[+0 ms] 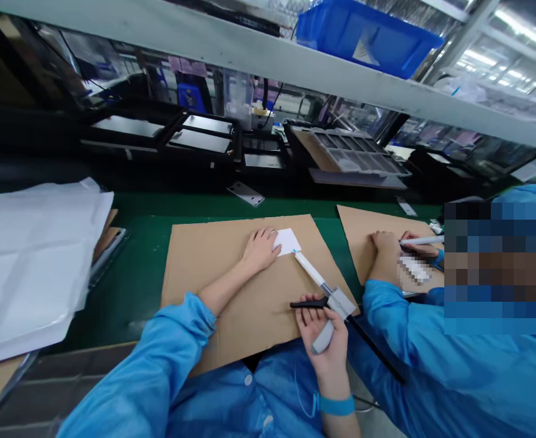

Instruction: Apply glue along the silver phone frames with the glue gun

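Observation:
My left hand (261, 248) rests palm down on a brown cardboard sheet (213, 267), its fingertips pressing the left edge of a small white card (289, 241). My right hand (325, 331) grips a dispensing gun (327, 301) with a grey handle, a black lever and a long white barrel. The barrel's tip touches the card's near edge. Both my sleeves are blue.
A co-worker in blue sits at my right, a hand (389, 246) on a second cardboard sheet (363, 228), holding a similar white tool (420, 241). White plastic sheets (30, 261) lie at left on the green belt (135, 286). Dark trays (204, 137) and a blue bin (363, 36) stand behind.

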A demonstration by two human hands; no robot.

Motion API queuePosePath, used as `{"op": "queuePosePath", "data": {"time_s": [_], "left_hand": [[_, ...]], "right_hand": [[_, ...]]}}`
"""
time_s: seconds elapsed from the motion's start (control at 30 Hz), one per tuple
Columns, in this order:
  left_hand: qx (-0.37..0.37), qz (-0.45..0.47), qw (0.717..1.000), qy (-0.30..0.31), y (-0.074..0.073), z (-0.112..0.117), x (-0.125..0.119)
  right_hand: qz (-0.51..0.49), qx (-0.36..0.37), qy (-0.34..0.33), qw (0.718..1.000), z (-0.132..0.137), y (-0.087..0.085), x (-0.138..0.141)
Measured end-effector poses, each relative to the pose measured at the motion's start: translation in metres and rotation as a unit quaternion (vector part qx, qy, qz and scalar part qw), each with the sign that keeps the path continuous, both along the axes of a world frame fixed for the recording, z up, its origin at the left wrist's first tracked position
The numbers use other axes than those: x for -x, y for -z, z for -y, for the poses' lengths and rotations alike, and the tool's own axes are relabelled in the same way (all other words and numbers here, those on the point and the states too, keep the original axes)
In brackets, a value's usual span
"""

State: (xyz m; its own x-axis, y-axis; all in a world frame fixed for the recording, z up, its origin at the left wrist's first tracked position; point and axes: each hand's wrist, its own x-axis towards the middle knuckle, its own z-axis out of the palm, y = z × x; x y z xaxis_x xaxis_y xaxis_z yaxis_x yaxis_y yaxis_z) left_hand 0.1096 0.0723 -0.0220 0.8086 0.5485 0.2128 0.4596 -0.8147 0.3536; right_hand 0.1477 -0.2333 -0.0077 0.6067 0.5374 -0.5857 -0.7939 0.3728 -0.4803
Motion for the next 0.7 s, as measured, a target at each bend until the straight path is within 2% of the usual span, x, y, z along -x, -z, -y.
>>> {"op": "queuePosePath", "data": {"time_s": [0.23, 0.43, 0.7], "left_hand": [[0.002, 0.000, 1.000, 0.002, -0.001, -0.002, -0.003], [0.018, -0.006, 1.000, 0.000, -0.006, -0.002, -0.003], [0.017, 0.019, 1.000, 0.010, -0.003, -0.003, -0.004]], "right_hand": [[0.008, 0.001, 0.002, 1.000, -0.006, -0.019, 0.003], [0.032, -0.013, 0.007, 0.999, -0.012, -0.021, 0.007], [0.036, 0.005, 0.015, 0.999, -0.012, -0.024, 0.011]]}}
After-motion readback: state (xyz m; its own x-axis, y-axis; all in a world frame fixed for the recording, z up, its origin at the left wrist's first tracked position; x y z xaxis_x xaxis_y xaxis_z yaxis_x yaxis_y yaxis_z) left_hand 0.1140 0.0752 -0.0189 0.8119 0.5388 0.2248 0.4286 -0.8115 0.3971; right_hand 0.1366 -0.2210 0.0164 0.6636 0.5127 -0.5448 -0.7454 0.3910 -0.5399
